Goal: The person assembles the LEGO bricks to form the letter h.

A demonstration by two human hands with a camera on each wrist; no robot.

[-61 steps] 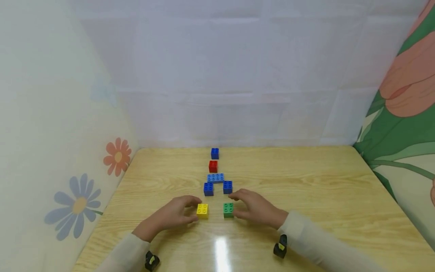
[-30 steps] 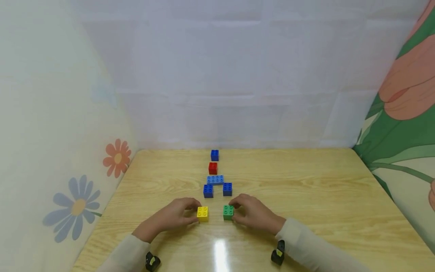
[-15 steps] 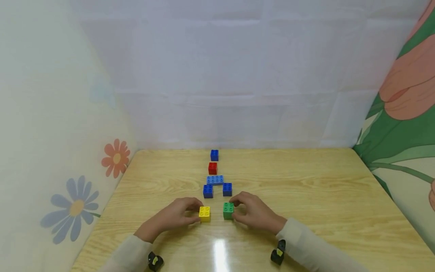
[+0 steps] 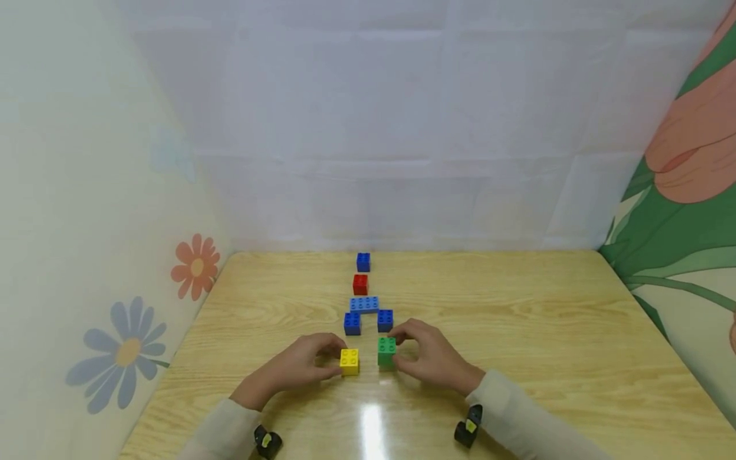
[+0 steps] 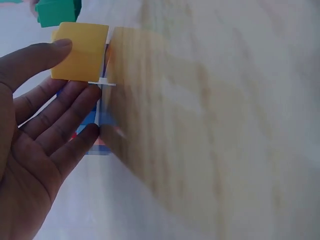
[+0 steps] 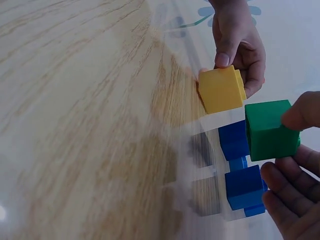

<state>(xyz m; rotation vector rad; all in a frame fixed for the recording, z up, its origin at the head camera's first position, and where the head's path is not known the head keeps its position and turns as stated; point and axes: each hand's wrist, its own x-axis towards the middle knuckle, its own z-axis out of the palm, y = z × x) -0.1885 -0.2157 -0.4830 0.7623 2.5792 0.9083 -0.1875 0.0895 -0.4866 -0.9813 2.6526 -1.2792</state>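
My left hand [image 4: 307, 362] pinches a yellow brick [image 4: 349, 361] from its left side, with the thumb [image 5: 42, 57] pressed on the near face. That brick sits on or very close to the wooden table. To the right, my right hand [image 4: 431, 356] holds a green brick [image 4: 387, 351] between thumb and fingers, and it is raised a little above the tabletop. A small gap separates the two bricks. Just beyond them stand two dark blue bricks [image 4: 352, 323], one left and one right, near a longer light blue brick [image 4: 365, 305].
Farther back, a red brick [image 4: 360, 284] and another dark blue brick [image 4: 363, 262] line up toward the table's rear edge. The wooden table [image 4: 506, 306] meets a white sheet [image 4: 368, 128] behind it. Walls with painted flowers flank both sides.
The right hand has closed on the green brick and lifted it slightly. The left hand has taken hold of the yellow brick and shifted it right, toward the green one.
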